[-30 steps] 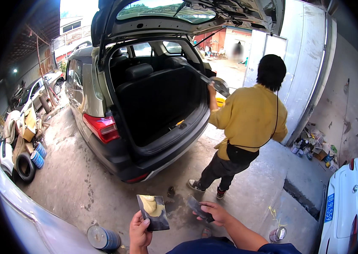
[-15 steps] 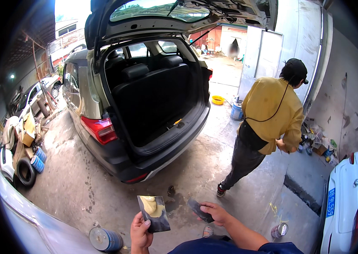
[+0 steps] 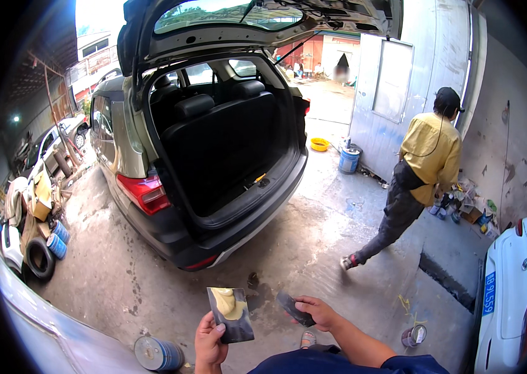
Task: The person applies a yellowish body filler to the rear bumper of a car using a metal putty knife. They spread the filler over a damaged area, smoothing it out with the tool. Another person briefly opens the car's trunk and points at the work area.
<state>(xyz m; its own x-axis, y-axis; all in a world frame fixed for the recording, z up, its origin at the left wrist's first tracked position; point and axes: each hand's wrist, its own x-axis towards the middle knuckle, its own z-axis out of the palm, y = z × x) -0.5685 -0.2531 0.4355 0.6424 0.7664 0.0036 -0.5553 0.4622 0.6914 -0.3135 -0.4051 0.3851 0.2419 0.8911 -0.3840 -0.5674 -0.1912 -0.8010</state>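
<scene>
Cream paste, probably soft, tops a dark plate best held where the left hand pinches its lower-left edge, while the right hand clasps a flat dark tool.

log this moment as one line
left hand: holds dark board bearing pale paste | right hand: grips small dark flat piece | around: car with raised tailgate, co-worker in yellow top at right

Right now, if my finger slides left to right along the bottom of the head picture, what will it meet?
Pale panel, blue can, left hand with dark sheet, right hand with dark flat tool, small can, white car.
</scene>
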